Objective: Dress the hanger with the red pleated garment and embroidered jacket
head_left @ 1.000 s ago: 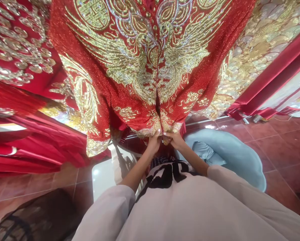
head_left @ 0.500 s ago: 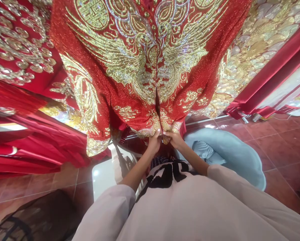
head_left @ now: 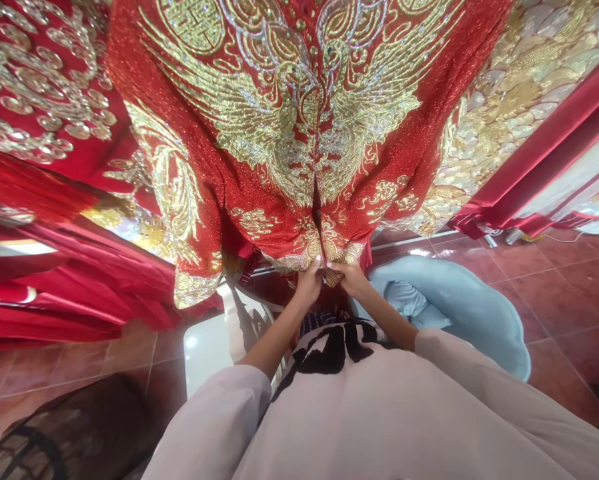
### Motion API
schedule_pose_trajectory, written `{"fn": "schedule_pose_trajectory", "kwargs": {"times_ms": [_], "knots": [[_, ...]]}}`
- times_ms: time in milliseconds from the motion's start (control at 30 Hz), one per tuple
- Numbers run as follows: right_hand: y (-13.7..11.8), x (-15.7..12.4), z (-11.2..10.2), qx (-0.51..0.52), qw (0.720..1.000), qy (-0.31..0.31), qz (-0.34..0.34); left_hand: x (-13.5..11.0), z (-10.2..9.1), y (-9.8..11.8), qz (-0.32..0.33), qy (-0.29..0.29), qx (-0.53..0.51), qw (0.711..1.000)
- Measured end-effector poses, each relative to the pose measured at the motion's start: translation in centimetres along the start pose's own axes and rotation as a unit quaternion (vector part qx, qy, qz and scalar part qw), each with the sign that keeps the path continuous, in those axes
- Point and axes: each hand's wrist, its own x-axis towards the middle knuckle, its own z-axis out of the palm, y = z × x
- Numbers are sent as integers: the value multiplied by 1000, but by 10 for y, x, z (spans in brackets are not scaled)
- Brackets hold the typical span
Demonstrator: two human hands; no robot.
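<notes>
A glittering red jacket with gold phoenix embroidery and beads hangs upright before me. My left hand grips the bottom hem of its left-side front panel, thumb on top. On the other panel's hem, my right hand is closed in the same way, close beside the left. Between the two panels a narrow dark gap shows above my hands; higher up the front edges meet. The fingers beneath the hem are mostly hidden by the cloth. One embroidered sleeve hangs down at the left.
At the right a light blue padded chair stands on red floor tiles. A white seat is left of my arms. Red drapes and a dark mesh-covered thing lie further left. A gold scaled fabric hangs at the right.
The view has shifted slightly, so the jacket's upper part appears a little lower and further right. Both hands keep the same grip on the hem.
</notes>
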Motion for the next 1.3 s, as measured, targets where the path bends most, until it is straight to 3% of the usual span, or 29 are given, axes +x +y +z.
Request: {"fn": "schedule_pose_trajectory", "kwargs": {"times_ms": [733,1133,1300], "knots": [[-1,-2,-2,-18,1000,-12,14,2,-3,-2,4,-31,14,999],[1,0,-3,-6,1000,11,13,1,-2,0,-19,-9,28,999],[0,2,1,-6,1000,27,2,0,-1,-2,15,-17,29,999]]}}
